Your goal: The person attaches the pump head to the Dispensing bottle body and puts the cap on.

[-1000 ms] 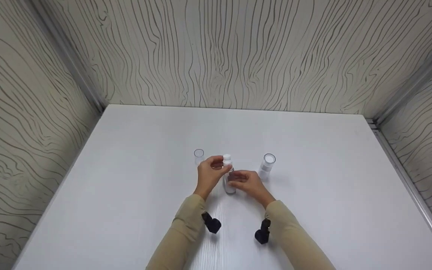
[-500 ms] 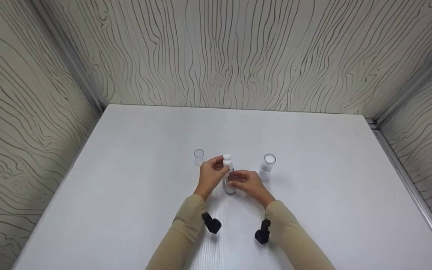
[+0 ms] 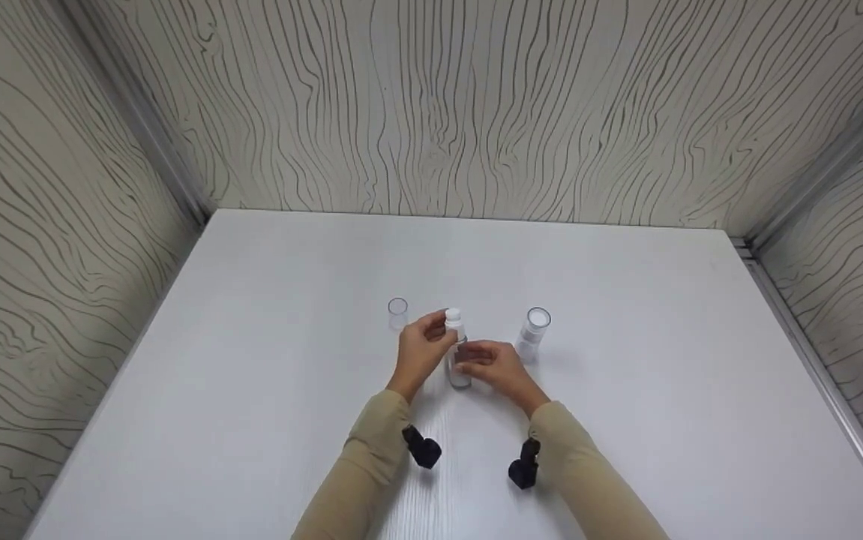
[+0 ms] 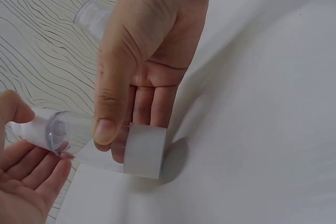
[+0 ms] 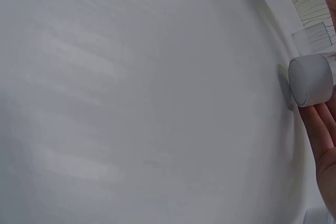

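Note:
A clear bottle (image 3: pixel 460 379) with a white top and white base stands between both hands, near the middle of the white table. The left hand (image 3: pixel 421 352) pinches its upper part, thumb on the near side. Lower down, the right hand (image 3: pixel 504 371) grips the clear body between thumb and fingers. In the left wrist view, the left hand (image 4: pixel 26 192) is around the white upper part, and the right hand (image 4: pixel 144 35) holds the body above the white base (image 4: pixel 145 151). The right wrist view shows the base (image 5: pixel 311 80) over the right hand's fingers (image 5: pixel 318 129).
A clear cap (image 3: pixel 398 312) stands just left of the left hand. A second bottle with a white inside and clear cover (image 3: pixel 534 333) stands right of the right hand. Patterned walls (image 3: pixel 431 112) rise behind and beside the white table (image 3: pixel 251 337).
The left hand's thumb has shifted slightly down and left on the bottle's upper part since one second ago. The right hand and the bottle have stayed in place.

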Available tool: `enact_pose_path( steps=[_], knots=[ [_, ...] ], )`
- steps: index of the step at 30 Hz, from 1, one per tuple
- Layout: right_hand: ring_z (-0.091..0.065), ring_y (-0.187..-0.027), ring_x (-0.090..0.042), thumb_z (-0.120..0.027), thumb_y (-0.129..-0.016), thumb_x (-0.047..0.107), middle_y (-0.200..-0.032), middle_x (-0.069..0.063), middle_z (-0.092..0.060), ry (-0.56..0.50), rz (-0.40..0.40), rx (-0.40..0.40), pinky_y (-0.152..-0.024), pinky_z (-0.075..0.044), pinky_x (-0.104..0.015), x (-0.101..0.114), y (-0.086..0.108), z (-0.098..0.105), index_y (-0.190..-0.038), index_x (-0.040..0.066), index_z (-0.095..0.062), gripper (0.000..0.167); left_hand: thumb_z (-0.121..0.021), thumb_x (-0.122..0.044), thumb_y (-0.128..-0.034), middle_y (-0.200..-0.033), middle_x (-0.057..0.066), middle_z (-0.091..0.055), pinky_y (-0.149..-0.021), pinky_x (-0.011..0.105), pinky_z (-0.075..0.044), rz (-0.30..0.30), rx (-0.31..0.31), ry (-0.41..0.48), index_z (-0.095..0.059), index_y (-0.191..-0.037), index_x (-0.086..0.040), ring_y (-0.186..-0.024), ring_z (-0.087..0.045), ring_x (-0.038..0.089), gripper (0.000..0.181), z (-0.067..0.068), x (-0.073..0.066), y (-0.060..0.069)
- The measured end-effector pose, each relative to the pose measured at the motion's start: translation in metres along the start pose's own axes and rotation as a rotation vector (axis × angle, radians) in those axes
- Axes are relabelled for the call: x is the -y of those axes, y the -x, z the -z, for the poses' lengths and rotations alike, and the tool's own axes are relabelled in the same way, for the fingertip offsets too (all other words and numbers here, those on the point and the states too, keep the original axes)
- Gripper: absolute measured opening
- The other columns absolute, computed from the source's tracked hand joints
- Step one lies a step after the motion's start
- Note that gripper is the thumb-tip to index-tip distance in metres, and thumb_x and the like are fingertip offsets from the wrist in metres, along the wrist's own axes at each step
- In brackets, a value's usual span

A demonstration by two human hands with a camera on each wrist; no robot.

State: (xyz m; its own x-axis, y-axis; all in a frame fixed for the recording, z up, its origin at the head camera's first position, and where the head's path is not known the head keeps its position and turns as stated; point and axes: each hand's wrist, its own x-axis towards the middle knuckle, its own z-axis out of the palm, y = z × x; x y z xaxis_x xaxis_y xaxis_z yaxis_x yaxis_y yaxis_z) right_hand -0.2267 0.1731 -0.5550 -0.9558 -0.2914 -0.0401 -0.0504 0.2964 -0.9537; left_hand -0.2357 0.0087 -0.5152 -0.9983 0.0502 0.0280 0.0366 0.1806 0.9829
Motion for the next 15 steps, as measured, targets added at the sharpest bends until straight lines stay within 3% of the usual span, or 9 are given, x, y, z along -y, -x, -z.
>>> enact_pose_path(
  steps=[15],
  knots=[
    [-0.065,-0.111,-0.041,-0.071,-0.086,0.010,-0.122,-0.031,-0.063,0.009,-0.001,-0.006,-0.092,-0.058,-0.027,0.0020,0.0012,-0.0005,-0.121,-0.013,-0.059,0.043,-0.080,-0.021,-0.0776,-0.111,0.019,-0.070,-0.092,0.034,-0.058,-0.028,-0.099,0.022,-0.066,-0.111,0.002,-0.103,-0.070,0.029,0.043,0.0007,0.0043,0.0025]
  ],
)
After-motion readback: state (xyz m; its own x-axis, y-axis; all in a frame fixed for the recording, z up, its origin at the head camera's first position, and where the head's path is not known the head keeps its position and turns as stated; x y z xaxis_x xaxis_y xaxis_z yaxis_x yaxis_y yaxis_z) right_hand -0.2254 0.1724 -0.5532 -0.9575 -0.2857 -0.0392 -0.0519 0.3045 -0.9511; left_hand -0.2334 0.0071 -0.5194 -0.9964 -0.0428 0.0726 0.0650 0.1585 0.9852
